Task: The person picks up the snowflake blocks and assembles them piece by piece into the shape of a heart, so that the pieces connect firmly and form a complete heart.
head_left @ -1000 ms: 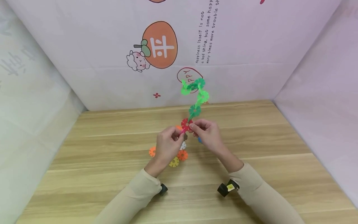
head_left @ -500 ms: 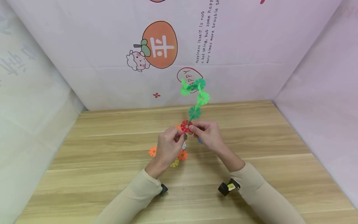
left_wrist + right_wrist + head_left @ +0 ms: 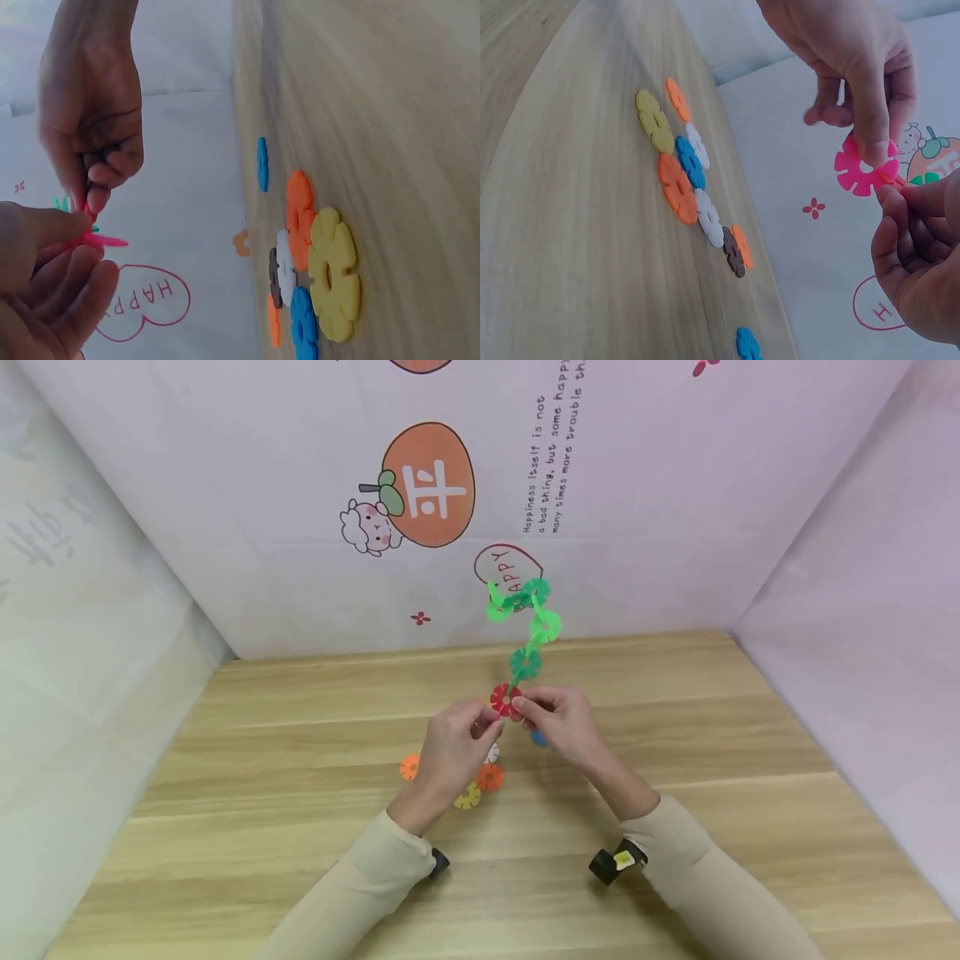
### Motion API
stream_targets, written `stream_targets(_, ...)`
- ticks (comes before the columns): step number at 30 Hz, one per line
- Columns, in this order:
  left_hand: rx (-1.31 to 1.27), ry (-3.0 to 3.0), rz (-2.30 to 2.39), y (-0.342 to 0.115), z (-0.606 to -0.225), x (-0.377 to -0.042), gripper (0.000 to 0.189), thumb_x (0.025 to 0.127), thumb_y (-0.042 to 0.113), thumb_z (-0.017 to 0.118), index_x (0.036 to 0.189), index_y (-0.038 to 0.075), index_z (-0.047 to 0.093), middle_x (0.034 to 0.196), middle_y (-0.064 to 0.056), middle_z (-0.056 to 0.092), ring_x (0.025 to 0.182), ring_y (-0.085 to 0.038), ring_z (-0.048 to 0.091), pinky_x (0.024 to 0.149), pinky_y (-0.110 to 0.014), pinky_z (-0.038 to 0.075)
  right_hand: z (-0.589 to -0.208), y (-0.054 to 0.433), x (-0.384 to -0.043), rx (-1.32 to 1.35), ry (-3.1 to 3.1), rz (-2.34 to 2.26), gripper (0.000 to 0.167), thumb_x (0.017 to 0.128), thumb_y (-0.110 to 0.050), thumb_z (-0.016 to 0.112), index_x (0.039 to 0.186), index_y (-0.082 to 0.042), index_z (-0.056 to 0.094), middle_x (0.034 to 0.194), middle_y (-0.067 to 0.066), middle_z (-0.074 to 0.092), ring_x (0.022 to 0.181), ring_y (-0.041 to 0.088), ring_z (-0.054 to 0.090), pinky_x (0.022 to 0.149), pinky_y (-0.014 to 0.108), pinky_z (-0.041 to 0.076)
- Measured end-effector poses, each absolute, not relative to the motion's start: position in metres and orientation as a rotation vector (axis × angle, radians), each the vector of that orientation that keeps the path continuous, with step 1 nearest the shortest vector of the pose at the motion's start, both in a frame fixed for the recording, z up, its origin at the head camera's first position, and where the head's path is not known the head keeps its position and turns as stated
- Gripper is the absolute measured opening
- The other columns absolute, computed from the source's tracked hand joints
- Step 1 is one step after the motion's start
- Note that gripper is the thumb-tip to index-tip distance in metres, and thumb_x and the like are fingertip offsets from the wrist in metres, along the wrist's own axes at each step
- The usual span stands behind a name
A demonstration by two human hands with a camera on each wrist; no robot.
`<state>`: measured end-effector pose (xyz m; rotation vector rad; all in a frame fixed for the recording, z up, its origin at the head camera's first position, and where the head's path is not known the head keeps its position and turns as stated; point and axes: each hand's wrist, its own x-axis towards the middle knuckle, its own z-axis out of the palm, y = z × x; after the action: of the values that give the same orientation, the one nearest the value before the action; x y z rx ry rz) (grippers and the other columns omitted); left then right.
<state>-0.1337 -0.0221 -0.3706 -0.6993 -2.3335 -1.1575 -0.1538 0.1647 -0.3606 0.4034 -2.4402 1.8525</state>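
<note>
Above the table, my left hand (image 3: 453, 745) pinches a pink notched snowflake disc (image 3: 849, 171) between thumb and fingers. My right hand (image 3: 561, 724) pinches a red snowflake disc (image 3: 500, 697), and its edge meets the pink one. From the red disc a curving chain of light and dark green snowflake discs (image 3: 525, 664) rises and bends left at its top. Fingers cover much of the red and pink discs in both wrist views.
Loose discs lie on the wooden table (image 3: 300, 827) beneath the hands: yellow (image 3: 334, 274), orange (image 3: 677, 187), white (image 3: 708, 217), brown (image 3: 733, 253) and blue (image 3: 539, 738). A printed white cloth (image 3: 637, 543) stands behind the table.
Both hands, with the joined discs, have shifted very slightly right and down in the head view. The grips on the red and pink discs look the same.
</note>
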Motion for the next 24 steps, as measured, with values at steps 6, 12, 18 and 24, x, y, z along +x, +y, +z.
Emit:
stream_targets(6,-0.624,-2.424,-1.257,-0.031,-0.37,-0.136,0.016,0.086,0.024,0.082,0.09,0.01,0.076,0.081,0.005,0.072,0.063,-0.008,0.059,0.057,-0.022,0.051,-0.366,0.171,-0.154,0.371,-2.501,1.848,0.019,0.099,-0.015,0.067,0.095,0.0,0.077,0.082,0.018,0.071,0.074,0.042,0.063,0.064,0.037,0.057)
stream_targets(12,-0.286,-2.449,-1.655,-0.042,-0.359,-0.155,0.02,0.09,0.028,0.079,0.1,0.011,0.077,0.086,0.003,0.072,0.061,-0.016,0.06,0.047,-0.023,0.045,-0.369,0.174,-0.153,0.362,-2.546,1.842,0.017,0.098,-0.013,0.068,0.097,0.002,0.077,0.077,0.009,0.071,0.068,0.032,0.063,0.058,0.032,0.055)
stream_targets(18,0.002,-2.29,-2.168,-0.051,-0.355,-0.186,0.023,0.095,0.022,0.073,0.112,0.007,0.073,0.101,-0.011,0.073,0.062,-0.014,0.061,0.047,-0.02,0.046,-0.373,0.175,-0.15,0.46,-2.563,1.815,0.015,0.098,-0.008,0.067,0.097,0.002,0.077,0.082,0.015,0.072,0.067,0.021,0.061,0.059,0.028,0.054)
stream_targets(24,0.211,-2.142,-2.501,-0.054,-0.35,-0.208,0.028,0.101,0.026,0.064,0.123,0.009,0.069,0.123,-0.014,0.068,0.068,-0.012,0.06,0.054,-0.022,0.048,-0.374,0.17,-0.145,0.467,-2.61,1.814,0.013,0.098,-0.008,0.067,0.098,0.001,0.077,0.084,0.015,0.073,0.075,0.037,0.064,0.067,0.046,0.058)
